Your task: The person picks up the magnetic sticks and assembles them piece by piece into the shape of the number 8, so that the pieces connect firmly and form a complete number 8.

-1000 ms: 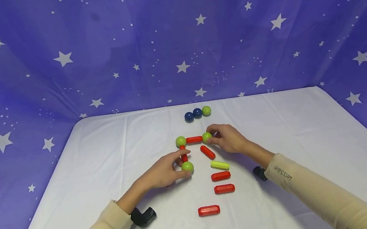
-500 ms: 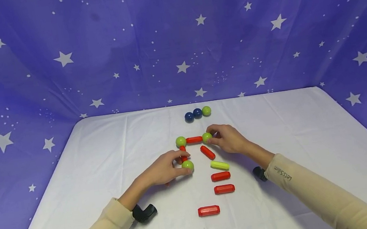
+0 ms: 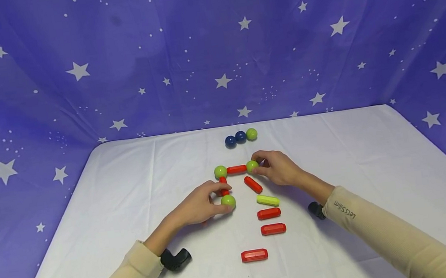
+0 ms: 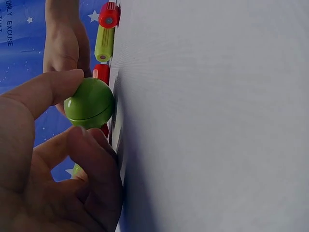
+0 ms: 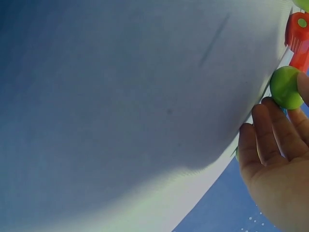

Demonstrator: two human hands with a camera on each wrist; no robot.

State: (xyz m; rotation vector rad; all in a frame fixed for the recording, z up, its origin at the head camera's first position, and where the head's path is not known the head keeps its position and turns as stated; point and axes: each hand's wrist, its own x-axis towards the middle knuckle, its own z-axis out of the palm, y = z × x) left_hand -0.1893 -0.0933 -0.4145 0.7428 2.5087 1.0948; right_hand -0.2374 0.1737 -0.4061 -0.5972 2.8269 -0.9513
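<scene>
The left hand (image 3: 198, 205) pinches the near green ball (image 3: 228, 202), the right hand (image 3: 279, 168) the right-side green ball (image 3: 252, 167), each grip closed snugly, maybe so the joined red sticks (image 3: 237, 169) don't slide.

I'm in what looks like a filming booth, whether in a home or a studio I cannot tell: a purple star-print curtain (image 3: 176, 33) closes off the far, left and right sides of my white-clothed table (image 3: 354, 150), and I wear black wrist cameras (image 3: 174, 260).

Head view above, 2 wrist close-ups
</scene>
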